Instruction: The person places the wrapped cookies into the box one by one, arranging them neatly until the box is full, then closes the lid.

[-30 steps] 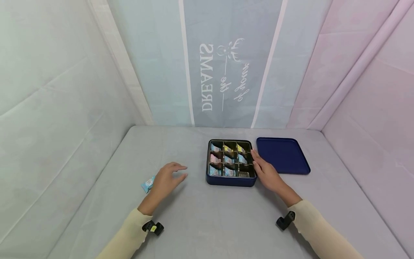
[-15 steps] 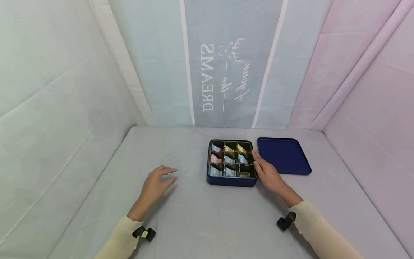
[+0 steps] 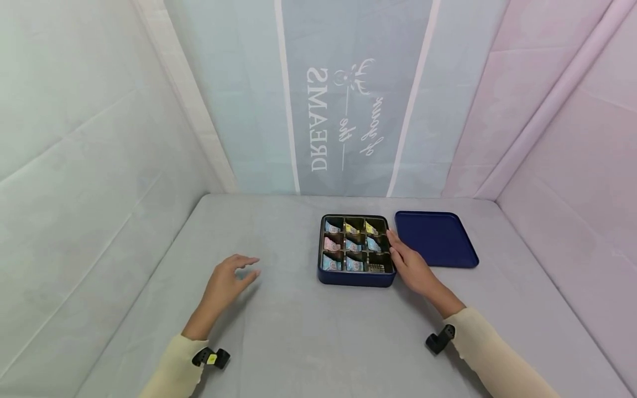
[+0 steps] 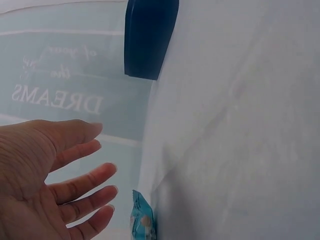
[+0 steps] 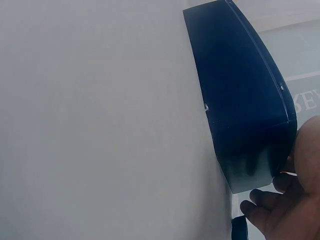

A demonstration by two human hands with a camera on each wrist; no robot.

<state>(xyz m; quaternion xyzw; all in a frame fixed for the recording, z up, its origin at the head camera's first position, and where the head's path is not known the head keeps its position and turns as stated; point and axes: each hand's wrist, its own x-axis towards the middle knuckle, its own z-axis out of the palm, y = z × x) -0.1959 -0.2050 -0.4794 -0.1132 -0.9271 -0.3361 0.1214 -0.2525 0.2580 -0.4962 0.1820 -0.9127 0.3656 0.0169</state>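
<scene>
A dark blue square tin (image 3: 355, 279) stands without its lid, divided into several black compartments. Small blue, pink and yellow wrapped packets (image 3: 332, 262) sit in most of them; the front right one shows only a pale striped patch. Against the tin's right side rests my right hand (image 3: 413, 269), its fingers stretched along the wall. To the left, my left hand (image 3: 222, 284) hovers over the table with thumb and fingers apart, holding nothing. Beyond its fingers, the left wrist view shows a blue wrapped packet (image 4: 143, 219) on the table; in the head view the hand hides it.
The blue lid (image 3: 436, 239) lies flat, inner side up, on the table (image 3: 308, 331) right of the tin. Cloth walls enclose the table at the left (image 3: 99, 166), right (image 3: 577, 182) and back, where mirrored lettering (image 3: 318, 119) is printed.
My left hand has moved left, away from the tin, and now covers the loose blue packet that showed beside it one second ago. The right hand and tin stay put.
</scene>
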